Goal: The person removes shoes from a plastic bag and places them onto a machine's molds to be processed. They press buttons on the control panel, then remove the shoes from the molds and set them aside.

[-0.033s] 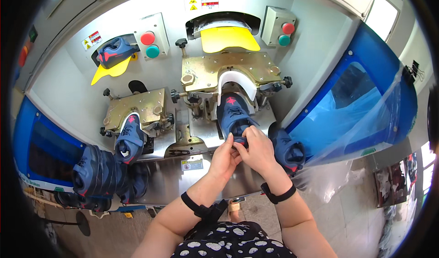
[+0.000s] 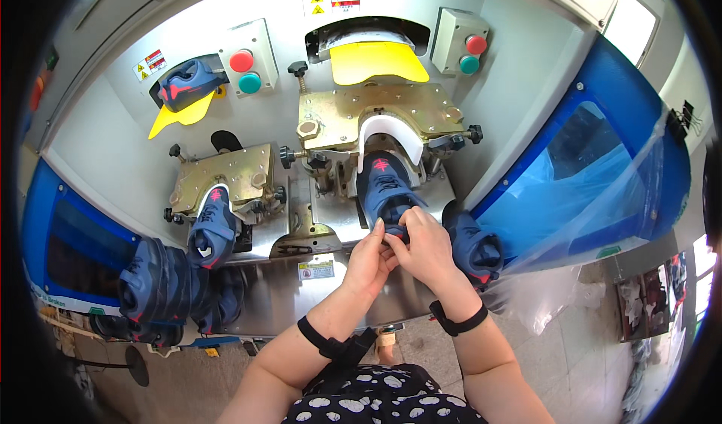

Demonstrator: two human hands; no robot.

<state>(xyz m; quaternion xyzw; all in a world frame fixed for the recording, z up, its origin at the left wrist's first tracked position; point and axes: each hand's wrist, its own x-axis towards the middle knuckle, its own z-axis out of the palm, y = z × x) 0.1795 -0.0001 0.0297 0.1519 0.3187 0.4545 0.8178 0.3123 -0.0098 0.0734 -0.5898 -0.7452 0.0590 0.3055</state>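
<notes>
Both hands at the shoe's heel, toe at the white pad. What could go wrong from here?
1. Skew: the left hand and right hand hold the shoe only at its heel end, so a sideways tug might turn the toe off-centre against the white pad.
2. Knock: a spare shoe sits close beside the right hand; a swing that way might bump it.

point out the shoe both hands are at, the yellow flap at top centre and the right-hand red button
Shoe (image 2: 386, 189): head view, on its blue upper
Yellow flap (image 2: 380, 64): head view, on its broad middle
Right-hand red button (image 2: 475, 44): head view, on its round face
</notes>
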